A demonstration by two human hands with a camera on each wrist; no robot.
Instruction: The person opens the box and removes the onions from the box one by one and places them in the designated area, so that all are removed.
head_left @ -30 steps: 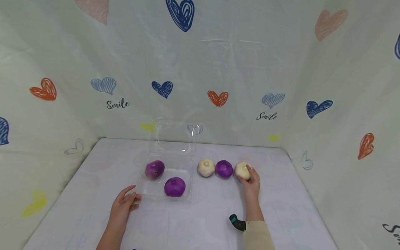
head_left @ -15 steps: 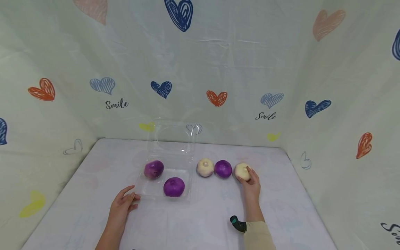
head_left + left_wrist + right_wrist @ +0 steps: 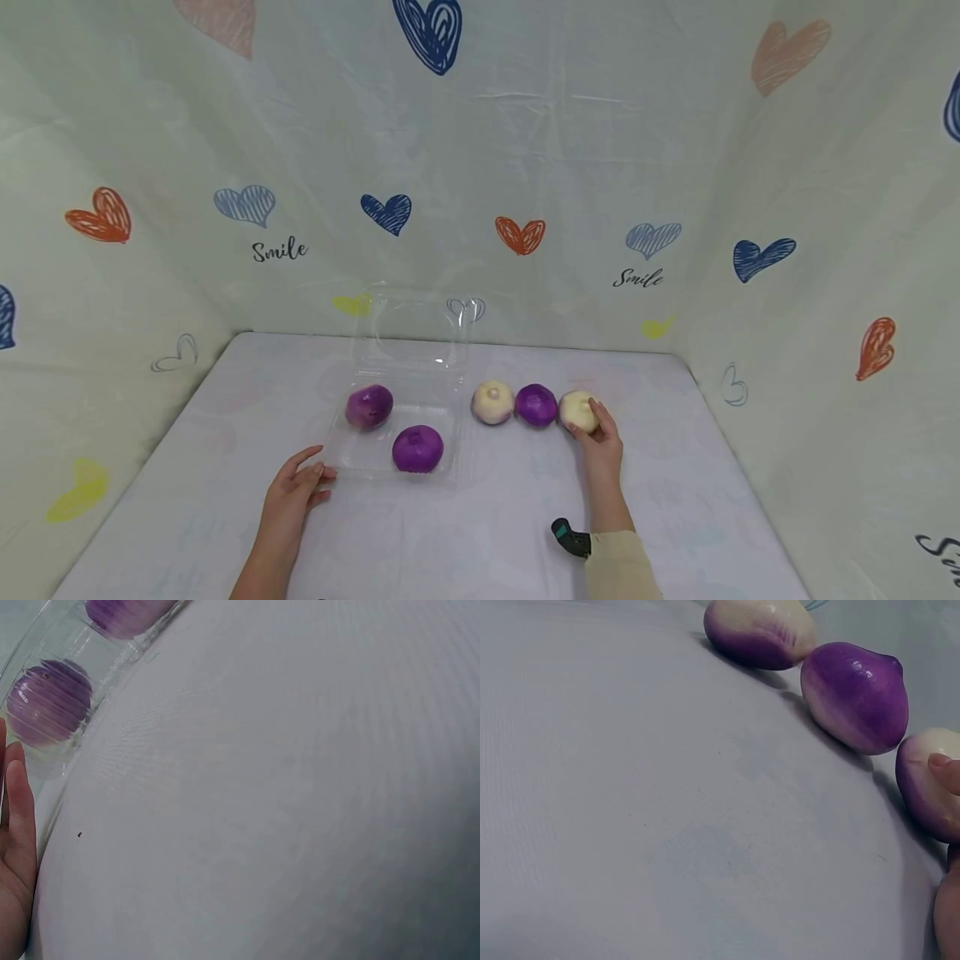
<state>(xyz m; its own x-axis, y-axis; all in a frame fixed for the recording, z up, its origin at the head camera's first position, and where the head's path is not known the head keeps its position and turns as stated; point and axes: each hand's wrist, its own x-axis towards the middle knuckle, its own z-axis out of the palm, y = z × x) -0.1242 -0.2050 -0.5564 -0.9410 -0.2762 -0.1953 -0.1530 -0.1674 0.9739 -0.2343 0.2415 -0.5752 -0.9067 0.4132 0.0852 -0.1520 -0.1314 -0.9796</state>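
On the table's right side my right hand (image 3: 602, 437) grips a cream-topped onion (image 3: 577, 411), thumb and fingers round its near side. In the right wrist view this onion (image 3: 922, 784) has a purple underside. To its left, a purple onion (image 3: 536, 406) and another cream-topped onion (image 3: 492, 402) complete a row, standing very close together. A clear plastic clamshell box (image 3: 363, 462) lies with its lid raised at the back. Inside are a purple onion (image 3: 369, 407) at back left and another purple onion (image 3: 417, 449) at front right. My left hand (image 3: 294, 492) rests at the box's front left corner, fingers loosely extended.
The transparent lid (image 3: 408, 329) leans up near the back edge of the white-covered table (image 3: 465, 542). A cloth printed with hearts (image 3: 517, 150) hangs behind and at both sides. A black strap piece (image 3: 572, 538) sticks out by the right sleeve (image 3: 621, 567).
My right hand has shifted the cream-topped onion slightly left, narrowing its gap to the purple onion in the row. The left hand and the box have stayed put.
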